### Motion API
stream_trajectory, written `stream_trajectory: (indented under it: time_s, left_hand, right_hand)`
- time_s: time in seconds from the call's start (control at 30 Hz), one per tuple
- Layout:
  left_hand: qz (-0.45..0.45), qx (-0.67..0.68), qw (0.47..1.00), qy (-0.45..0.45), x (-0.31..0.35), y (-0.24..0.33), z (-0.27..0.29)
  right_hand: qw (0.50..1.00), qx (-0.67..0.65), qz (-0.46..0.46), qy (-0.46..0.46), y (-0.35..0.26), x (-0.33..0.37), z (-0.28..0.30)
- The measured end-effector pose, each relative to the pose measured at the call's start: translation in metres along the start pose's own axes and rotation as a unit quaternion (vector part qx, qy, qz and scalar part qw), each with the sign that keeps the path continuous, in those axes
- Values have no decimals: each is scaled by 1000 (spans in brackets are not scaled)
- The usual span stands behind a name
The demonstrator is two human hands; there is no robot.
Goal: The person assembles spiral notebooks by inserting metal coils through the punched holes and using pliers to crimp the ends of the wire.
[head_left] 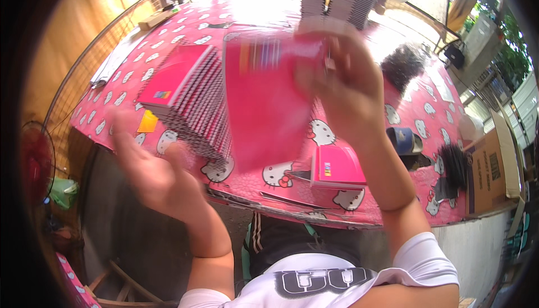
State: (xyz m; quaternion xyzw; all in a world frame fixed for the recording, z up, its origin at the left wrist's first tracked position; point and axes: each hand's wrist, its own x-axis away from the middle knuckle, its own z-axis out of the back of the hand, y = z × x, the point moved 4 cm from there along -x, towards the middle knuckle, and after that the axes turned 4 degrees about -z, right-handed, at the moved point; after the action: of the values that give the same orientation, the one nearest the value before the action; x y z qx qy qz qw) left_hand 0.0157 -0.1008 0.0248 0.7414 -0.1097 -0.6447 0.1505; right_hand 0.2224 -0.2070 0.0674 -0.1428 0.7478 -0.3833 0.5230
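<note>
On my feed the right hand [342,78] is closed around the right side of a pink cover [269,117], thumb across its front, holding it raised over the table [393,204]. It's blurred, so I can't tell whether pages sit behind it. The left hand [157,176] is open and holds nothing that I can see — palm turned inward, fingers spread, near the stack of spiral notebooks [193,106]; I can't tell whether it touches them. To the cover's lower right I have a small pile of pink notebooks [338,166] — and, farther right, a cardboard box [491,165].
</note>
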Motion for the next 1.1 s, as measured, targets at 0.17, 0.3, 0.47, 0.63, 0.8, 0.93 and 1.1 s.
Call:
stream_trajectory:
  time_s: [0.17, 0.3, 0.47, 0.63, 0.8, 0.93, 1.1]
  left_hand:
    - [343, 223, 910, 70, -30, -122, -10]
    - [322, 104, 939, 57, -19, -126, -21]
    - [318, 54, 941, 98, -24, -121, -33]
    - [261, -34, 954, 141, -27, -137, 6]
    - [24, 185, 965, 182, -25, -12, 22]
    - [43, 272, 935, -225, 26, 45, -72]
    - [26, 138, 767, -626, 159, 47, -194]
  right_hand:
    - [976, 218, 4, 3, 106, -81, -66]
    - [980, 198, 18, 31, 153, -76, -82]
    - [981, 188, -45, 21, 159, -85, -76]
    - [952, 306, -14, -17, 100, -47, -42]
    - [758, 639, -47, 121, 5, 55, 202]
    - [367, 798, -362, 311, -57, 222, 402]
    - [418, 787, -370, 261, -55, 284, 414]
